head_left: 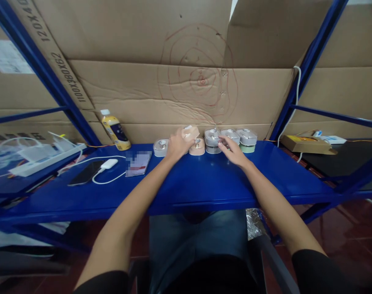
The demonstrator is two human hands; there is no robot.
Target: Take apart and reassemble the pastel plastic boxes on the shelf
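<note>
My left hand [178, 146] is closed around a small beige box [190, 132], raised and tilted above the row at the back of the blue shelf. Directly below it sits a peach box [197, 148] with a clear lid. A whitish box [160, 148] stands just left of that hand, partly covered by it. My right hand [231, 152] has its fingers apart at the front of a two-high stack of grey boxes [212, 138]; whether the fingertips touch it I cannot tell. Behind the fingers shows another grey box [230, 134]. At the right end, a clear-lidded box [246, 136] rests on a green box [247, 148].
On the left of the shelf [186, 183] are a yellow drink bottle [115, 131], a phone [87, 173], a white charger [109, 164] with cable and a blurred flat packet [138, 164]. Cardboard [127, 81] closes the back. An open carton [308, 145] lies beyond the right post.
</note>
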